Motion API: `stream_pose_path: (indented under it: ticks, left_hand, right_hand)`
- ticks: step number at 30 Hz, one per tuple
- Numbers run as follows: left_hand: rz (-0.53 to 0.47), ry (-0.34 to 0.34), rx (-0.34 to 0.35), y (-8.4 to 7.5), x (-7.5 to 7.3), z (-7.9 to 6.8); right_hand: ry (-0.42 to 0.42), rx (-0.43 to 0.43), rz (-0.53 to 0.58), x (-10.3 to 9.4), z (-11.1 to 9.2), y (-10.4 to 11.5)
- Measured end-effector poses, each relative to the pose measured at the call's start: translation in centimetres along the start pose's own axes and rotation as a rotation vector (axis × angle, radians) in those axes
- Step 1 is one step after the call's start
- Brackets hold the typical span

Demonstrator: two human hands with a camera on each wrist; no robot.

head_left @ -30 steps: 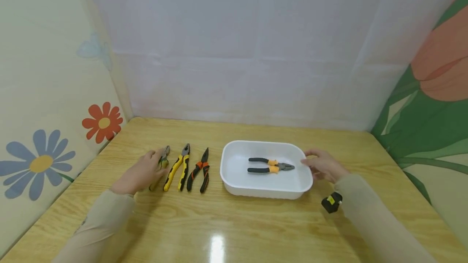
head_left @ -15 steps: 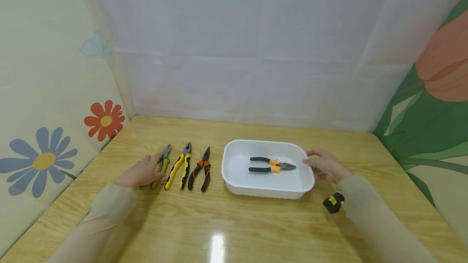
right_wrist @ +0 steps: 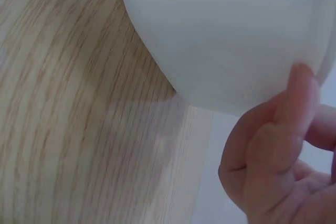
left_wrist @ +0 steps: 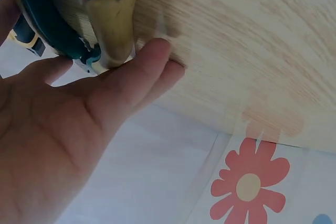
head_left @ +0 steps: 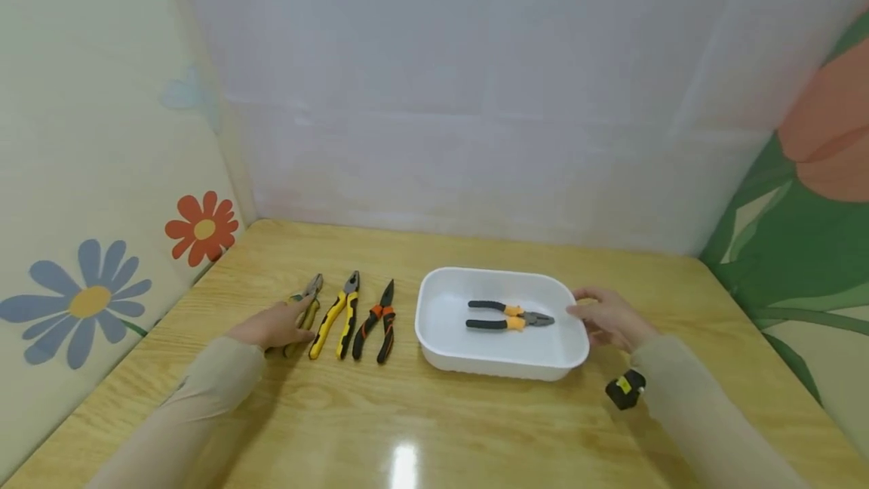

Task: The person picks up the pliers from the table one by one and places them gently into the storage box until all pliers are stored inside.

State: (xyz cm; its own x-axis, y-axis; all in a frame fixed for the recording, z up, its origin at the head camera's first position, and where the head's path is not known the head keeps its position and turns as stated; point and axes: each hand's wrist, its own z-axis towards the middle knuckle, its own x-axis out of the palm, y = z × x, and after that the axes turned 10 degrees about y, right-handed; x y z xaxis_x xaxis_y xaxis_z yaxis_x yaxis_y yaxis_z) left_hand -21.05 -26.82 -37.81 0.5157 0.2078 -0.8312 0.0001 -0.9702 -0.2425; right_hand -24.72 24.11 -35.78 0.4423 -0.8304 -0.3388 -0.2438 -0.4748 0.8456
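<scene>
A pair of green-handled pliers (head_left: pixel 311 315) lies at the left end of a row on the table, jaws pointing away. My left hand (head_left: pixel 277 324) rests over its handles and partly hides them. In the left wrist view, the extended fingers (left_wrist: pixel 149 64) are right beside a tan and teal handle (left_wrist: pixel 113 22). My right hand (head_left: pixel 611 318) pinches the right rim of a white plastic tray (head_left: pixel 502 370); the thumb shows against the tray wall in the right wrist view. Black-and-orange combination pliers (head_left: pixel 498 324) lie inside the tray.
Yellow-and-black pliers (head_left: pixel 331 325) and red-and-black needle-nose pliers (head_left: pixel 388 334) lie between the left hand and the tray. A small black block with a yellow label (head_left: pixel 624 389) is at the right wrist. A white sheet (head_left: pixel 441 96) backs the wooden table (head_left: pixel 326 429).
The head view has shifted slightly. The left hand has settled lower over the green pliers, whose handles now show spread apart. The right hand stays at the tray rim.
</scene>
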Motion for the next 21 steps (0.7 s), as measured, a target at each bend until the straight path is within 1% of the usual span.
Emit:
stream_pose_path:
  ticks: [5, 9, 12, 18, 20, 21]
  left_hand:
    - [-0.007, -0.001, 0.006, 0.0, 0.0, 0.4]
    - [0.026, -0.009, 0.048, -0.3, -0.3, 0.7]
    - [0.069, -0.04, 0.063, -0.5, -0.4, 0.7]
    - [0.16, -0.135, 0.028, -0.2, 0.0, 1.0]
    - [0.166, -0.16, 0.023, 0.0, 0.2, 1.1]
    - [0.154, -0.172, 0.02, 0.1, 0.3, 1.2]
  right_hand:
    - [-0.001, -0.012, 0.014, -0.1, 0.1, -0.1]
    - [0.005, -0.016, 0.017, -0.2, 0.0, -0.3]
    - [0.003, -0.014, 0.022, -0.3, -0.1, -0.4]
    - [-0.001, -0.014, 0.032, -0.2, -0.1, -0.4]
    - [0.004, -0.02, 0.035, -0.2, 0.0, -0.4]
    - [0.004, -0.021, 0.035, -0.2, 0.1, -0.4]
